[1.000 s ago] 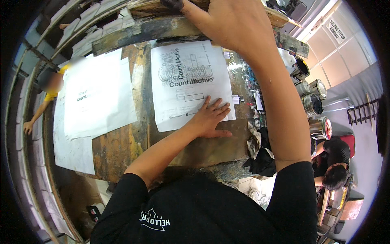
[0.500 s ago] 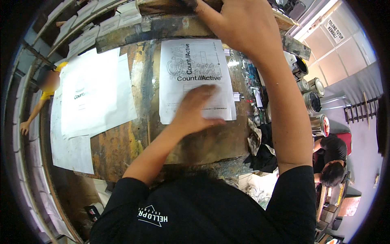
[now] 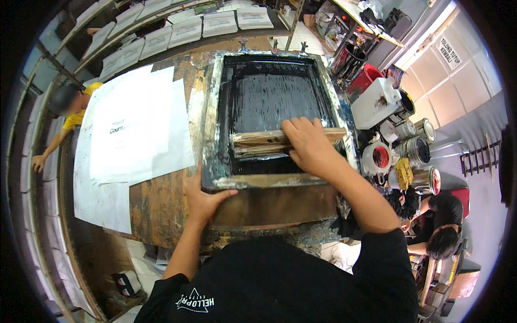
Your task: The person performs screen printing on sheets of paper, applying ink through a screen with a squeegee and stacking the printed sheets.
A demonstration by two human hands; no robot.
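Note:
A screen printing frame (image 3: 258, 182) lies flat on the stained worktable, its mesh coated with black ink (image 3: 274, 99). My left hand (image 3: 204, 203) grips the frame's near left corner, with the thumb along the near edge and the fingers up the left side. Across the near part of the mesh rests a wooden squeegee (image 3: 258, 141), and my right hand (image 3: 311, 146) is closed round its right half. The squeegee's blade is hidden under the wood. The printed white sheet that lay there is covered by the frame.
White sheets (image 3: 137, 140) with a small print lie stacked at the left. Ink cans (image 3: 414, 148), a white jug (image 3: 374, 105) and a red bucket (image 3: 366, 78) crowd the right. Racks with printed sheets (image 3: 183, 32) stand behind. One person is at far left, another at right.
The screen frame has come down over the printed sheet. My right hand has moved from the far side onto the squeegee; my left hand has gone from the sheet to the frame's corner.

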